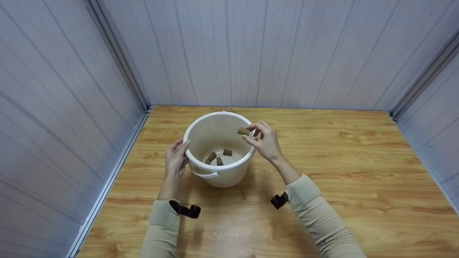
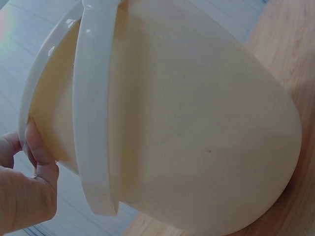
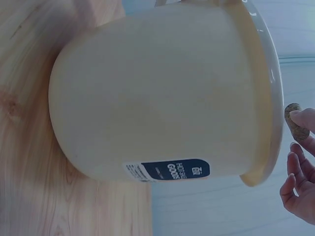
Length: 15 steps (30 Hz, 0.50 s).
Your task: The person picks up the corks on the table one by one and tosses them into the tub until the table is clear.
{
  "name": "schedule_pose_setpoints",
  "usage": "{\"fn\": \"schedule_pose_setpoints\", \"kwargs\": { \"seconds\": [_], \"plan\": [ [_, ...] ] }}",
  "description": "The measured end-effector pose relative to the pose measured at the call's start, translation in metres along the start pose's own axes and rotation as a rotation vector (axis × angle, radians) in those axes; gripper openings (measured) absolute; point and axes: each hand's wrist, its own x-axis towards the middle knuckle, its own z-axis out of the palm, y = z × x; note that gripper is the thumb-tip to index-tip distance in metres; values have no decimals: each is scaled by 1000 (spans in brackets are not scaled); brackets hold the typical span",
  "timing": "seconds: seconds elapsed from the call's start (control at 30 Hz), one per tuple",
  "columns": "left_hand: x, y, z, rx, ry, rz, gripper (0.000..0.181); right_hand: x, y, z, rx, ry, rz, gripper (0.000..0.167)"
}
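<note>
A white plastic bucket (image 1: 229, 175) stands upright on the wooden surface, several brown corks (image 1: 227, 152) lying on its bottom. At the rim's left side my left hand (image 1: 175, 159) grips the edge, thumb over the top; the left wrist view shows these fingers (image 2: 42, 147) at the rim beside the hanging white handle (image 2: 93, 108). Between thumb and fingertips my right hand (image 1: 264, 141) pinches one cork (image 1: 243, 131) above the right part of the opening. In the right wrist view that cork (image 3: 296, 122) is just past the rim, apart from it.
Pale panel walls (image 1: 229, 53) enclose the wood-grain floor (image 1: 340, 161) at the back and both sides. A dark label (image 3: 182, 169) is on the bucket's outside. Each sleeve carries a black wrist camera mount (image 1: 190, 211).
</note>
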Motion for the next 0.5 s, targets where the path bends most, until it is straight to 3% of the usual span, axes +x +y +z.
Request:
{"fn": "schedule_pose_setpoints", "kwargs": {
  "seconds": [0.5],
  "plan": [
    [0,0,-1,-12,0,-2,37,13,-6,20,-6,-78,4,19]
  ]
}}
